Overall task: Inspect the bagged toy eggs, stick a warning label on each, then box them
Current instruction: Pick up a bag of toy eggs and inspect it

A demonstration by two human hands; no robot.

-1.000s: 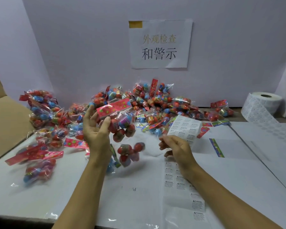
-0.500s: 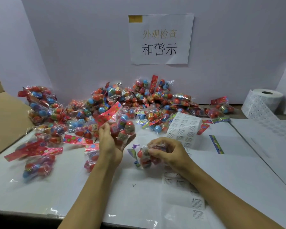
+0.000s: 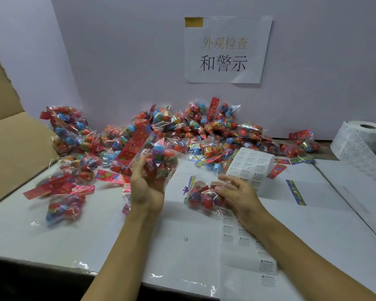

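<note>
While my left hand (image 3: 147,187) is gripping one raised egg bag (image 3: 159,158) at eleven o'clock, my right hand (image 3: 237,195) is pinching another bag (image 3: 201,197) lying on the table (image 3: 96,235), beside the label strip (image 3: 251,167).

Your view is evenly and fairly brightly lit, with only soft shadows under your arms. Small glare spots sit on the tabletop (image 3: 52,246) near its front edge. The left hand (image 3: 147,183) and nearby bags (image 3: 63,208) are motion-blurred. Wide-angle distortion bends the edges.
</note>
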